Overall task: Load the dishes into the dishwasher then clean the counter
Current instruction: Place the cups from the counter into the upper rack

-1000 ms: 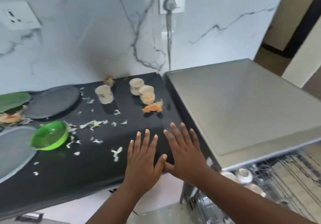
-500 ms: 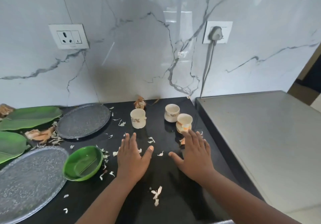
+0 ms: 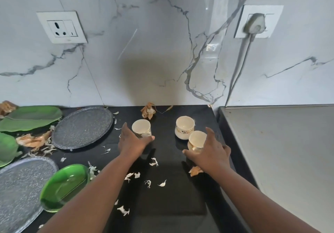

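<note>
Both hands reached forward | left hand [image 3: 131,140] grips left cup [image 3: 141,128] | right hand [image 3: 210,151] grips right cup [image 3: 197,139]

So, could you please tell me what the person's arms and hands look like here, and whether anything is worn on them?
Both forearms are bare as far as the frame shows: no sleeves, no gloves. The left hand and the right hand show no rings, and neither wrist carries a watch or bracelet. Fingernails look short and unpainted, though the picture is soft. Nothing else is attached to either arm.

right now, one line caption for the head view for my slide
Left hand and right hand each grasp a white cup on the littered black counter.
</note>
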The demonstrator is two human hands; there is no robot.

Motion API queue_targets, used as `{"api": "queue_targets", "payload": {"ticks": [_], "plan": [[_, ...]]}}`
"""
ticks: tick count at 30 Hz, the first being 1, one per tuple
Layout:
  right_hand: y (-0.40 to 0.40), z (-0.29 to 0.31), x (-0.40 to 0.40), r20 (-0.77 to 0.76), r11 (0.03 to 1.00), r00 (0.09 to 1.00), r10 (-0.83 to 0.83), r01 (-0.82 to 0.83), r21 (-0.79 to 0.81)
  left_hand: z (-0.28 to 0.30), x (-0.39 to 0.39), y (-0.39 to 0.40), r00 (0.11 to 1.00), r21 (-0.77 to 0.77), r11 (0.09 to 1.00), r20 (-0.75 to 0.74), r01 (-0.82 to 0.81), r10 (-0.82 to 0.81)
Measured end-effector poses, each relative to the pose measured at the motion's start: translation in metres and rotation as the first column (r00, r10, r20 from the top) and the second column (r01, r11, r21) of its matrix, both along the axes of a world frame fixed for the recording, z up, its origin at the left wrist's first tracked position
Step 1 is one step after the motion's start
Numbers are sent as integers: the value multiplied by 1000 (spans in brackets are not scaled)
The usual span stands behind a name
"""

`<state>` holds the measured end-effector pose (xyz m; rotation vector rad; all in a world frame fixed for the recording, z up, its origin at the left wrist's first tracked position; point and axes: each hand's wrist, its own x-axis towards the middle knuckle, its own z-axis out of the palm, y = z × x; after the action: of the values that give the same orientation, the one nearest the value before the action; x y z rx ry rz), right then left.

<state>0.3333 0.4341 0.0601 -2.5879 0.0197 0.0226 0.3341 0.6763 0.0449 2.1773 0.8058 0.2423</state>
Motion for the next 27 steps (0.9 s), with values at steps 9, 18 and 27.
{"api": "queue_targets", "payload": {"ticks": [9,18,27], "plan": [[-3,20,0,74,976,996,-58,41,215,2,3,-18,943,-169,986,326,-6,61],[-44,113,-76,-162,-295,965,205,219,930,104,-76,-89,750,-650,479,661,590,-26],[-127,118,-219,-221,-466,971,91,237,853,116,-153,-159,768,-889,-133,448,439,-458]]}}
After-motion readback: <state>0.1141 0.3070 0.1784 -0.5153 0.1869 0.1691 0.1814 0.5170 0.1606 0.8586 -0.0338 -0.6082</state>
